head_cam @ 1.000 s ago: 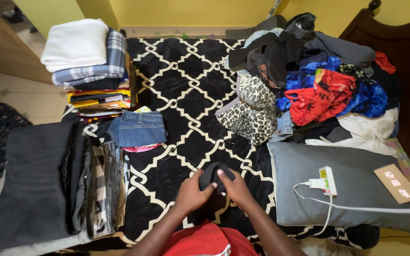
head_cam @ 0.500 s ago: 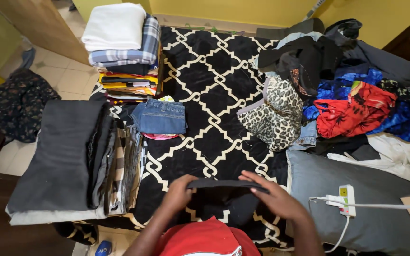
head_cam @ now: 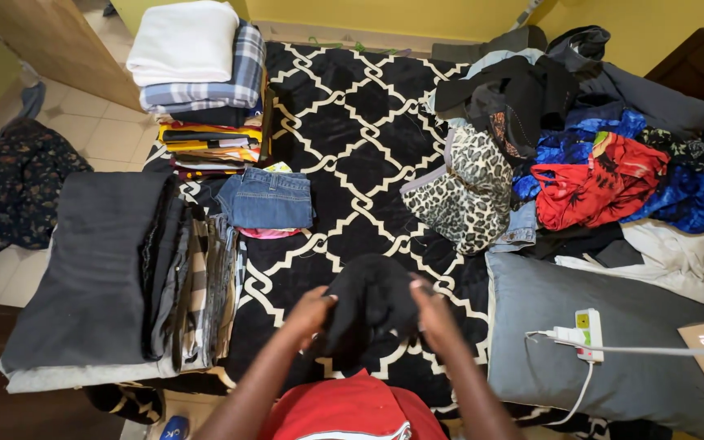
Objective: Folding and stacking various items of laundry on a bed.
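Observation:
Both my hands hold a small black garment [head_cam: 371, 300] bunched up over the black-and-white patterned blanket [head_cam: 352, 122] near the bed's front edge. My left hand [head_cam: 310, 314] grips its left side and my right hand [head_cam: 432, 314] grips its right side. Folded denim shorts [head_cam: 270, 198] lie on a pink item just up and left of my hands. A leopard-print garment [head_cam: 468, 194] lies up and right of them.
A tall stack of folded clothes [head_cam: 201, 81] stands at the back left. Flat folded dark garments [head_cam: 116, 269] lie at the left edge. A heap of unfolded clothes [head_cam: 613, 155] fills the right. A grey pillow [head_cam: 613, 358] carries a white power strip [head_cam: 584, 330].
The black garment was held stretched flat between my hands half a second ago; now it is gathered into a bunch, my hands closer together. The view has shifted slightly.

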